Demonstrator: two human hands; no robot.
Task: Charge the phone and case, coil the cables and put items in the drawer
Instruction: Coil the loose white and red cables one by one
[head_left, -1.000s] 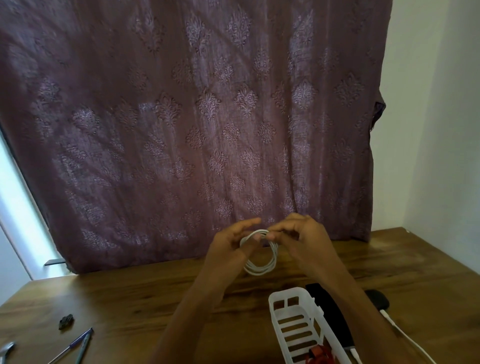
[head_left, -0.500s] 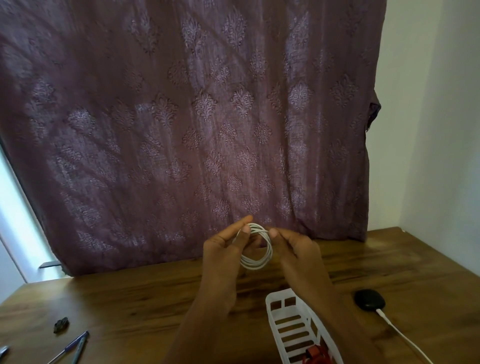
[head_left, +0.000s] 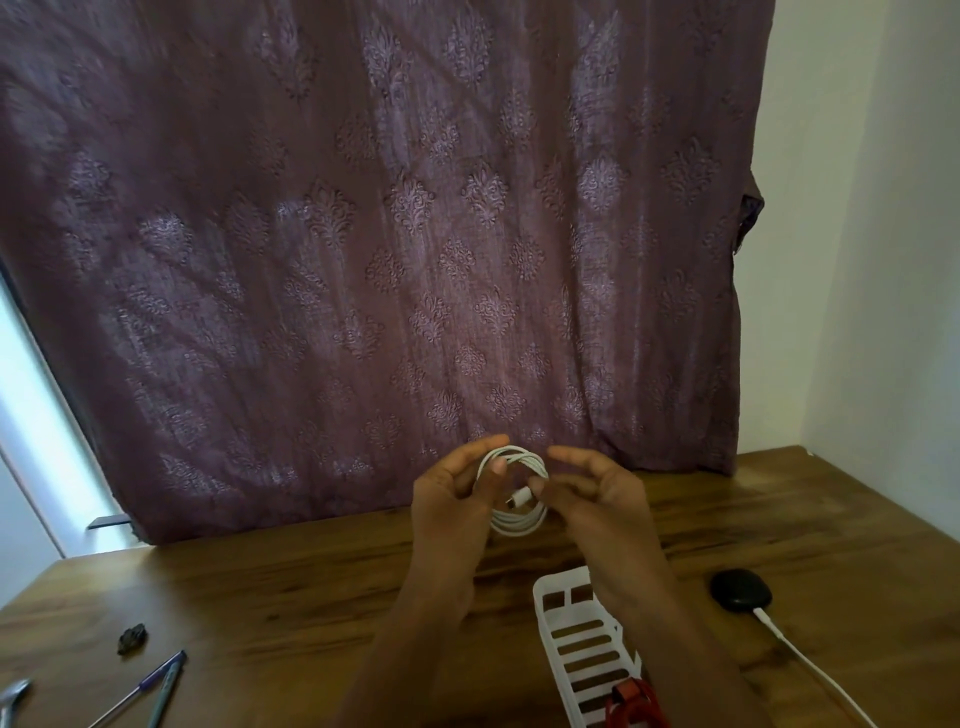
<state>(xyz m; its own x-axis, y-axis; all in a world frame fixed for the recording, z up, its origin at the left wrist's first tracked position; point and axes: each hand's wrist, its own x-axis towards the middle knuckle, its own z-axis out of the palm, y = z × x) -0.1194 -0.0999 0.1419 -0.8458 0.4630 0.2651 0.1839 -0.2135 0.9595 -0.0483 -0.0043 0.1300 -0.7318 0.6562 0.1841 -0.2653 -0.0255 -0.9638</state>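
Our left hand (head_left: 457, 493) pinches the white cable coil (head_left: 519, 525); our right hand (head_left: 597, 501), half open, touches the plug end (head_left: 519, 500), grip unclear. If we slacken, loops could spring apart.

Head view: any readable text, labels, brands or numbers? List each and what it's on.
No text can be read in this view.
Pens: any print is too small and blurred to read.
Black case: no marking shows.
Coiled cable and basket: plain white, no print shows.
Curtain: ornamental pattern only, no letters.
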